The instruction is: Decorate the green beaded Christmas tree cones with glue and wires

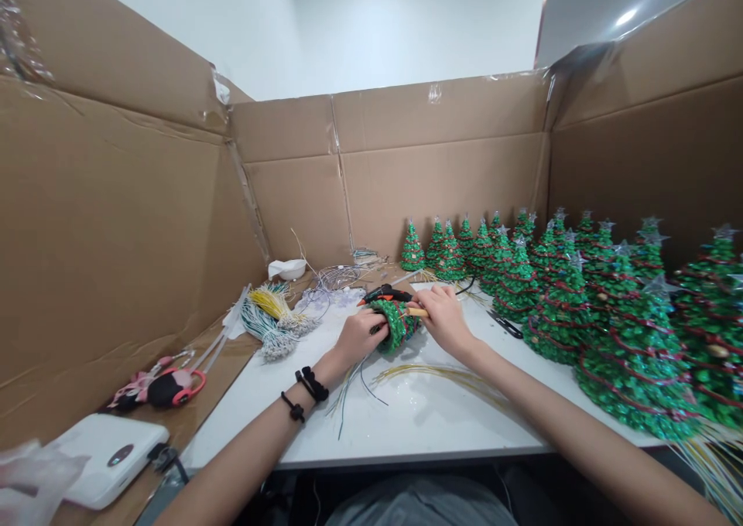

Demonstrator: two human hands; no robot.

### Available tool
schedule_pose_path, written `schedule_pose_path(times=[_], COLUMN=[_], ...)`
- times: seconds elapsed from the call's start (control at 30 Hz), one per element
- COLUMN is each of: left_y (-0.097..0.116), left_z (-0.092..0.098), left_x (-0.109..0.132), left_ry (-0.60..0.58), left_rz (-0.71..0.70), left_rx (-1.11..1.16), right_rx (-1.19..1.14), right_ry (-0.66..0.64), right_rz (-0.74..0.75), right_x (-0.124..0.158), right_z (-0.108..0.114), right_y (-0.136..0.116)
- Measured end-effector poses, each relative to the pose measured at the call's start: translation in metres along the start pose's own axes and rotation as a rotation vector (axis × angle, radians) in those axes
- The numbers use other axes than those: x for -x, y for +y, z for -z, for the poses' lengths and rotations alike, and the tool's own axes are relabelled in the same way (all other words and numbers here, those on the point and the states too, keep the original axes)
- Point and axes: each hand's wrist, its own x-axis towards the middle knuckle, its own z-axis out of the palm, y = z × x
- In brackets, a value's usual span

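Observation:
A small green beaded Christmas tree (397, 328) lies tipped on its side above the white tabletop, its round base facing left. My left hand (361, 336) is closed on that base, with some fingers reaching into its hollow. In my right hand (443, 315) is a tool with a light wooden handle (416, 312); its thin tip points left at the tree, and the kind of tool cannot be made out. Just behind the tree rests a black and orange glue gun (388, 295). Loose thin wires (348, 387) hang below the base, and yellow wires (441, 373) lie nearer me.
Several finished trees (557, 309) crowd the right side. Black scissors or snips (506, 325) lie beside them. At left are bundled wired lights (275, 317), a white dish (287, 269), glue sticks (217, 348), a doll-like charm (166, 387) and a white power bank (110, 456). Cardboard walls (441, 170) surround the table.

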Motion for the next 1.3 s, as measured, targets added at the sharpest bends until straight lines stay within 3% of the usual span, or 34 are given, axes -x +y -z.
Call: schedule_pose_path(times=[0.3, 0.6, 0.7, 1.07, 1.3], left_y=[-0.005, -0.002, -0.003, -0.008, -0.003], left_z=[-0.008, 0.002, 0.0, -0.002, -0.009], left_x=[-0.002, -0.004, -0.005, -0.004, -0.005], left_ry=[0.002, -0.111, -0.129, -0.145, -0.089], left_rz=[0.111, 0.148, 0.198, 0.216, 0.311], left_rx=[0.194, 0.218, 0.323, 0.55, 0.717], right_rx=[0.031, 0.075, 0.053, 0.007, 0.015], right_ry=[0.015, 0.027, 0.006, 0.049, 0.061], right_rz=[0.027, 0.101, 0.101, 0.113, 0.127], right_x=[0.001, 0.001, 0.002, -0.004, 0.0], right_z=[-0.004, -0.015, -0.017, 0.006, -0.002], right_y=[-0.002, -0.008, -0.01, 0.012, 0.004])
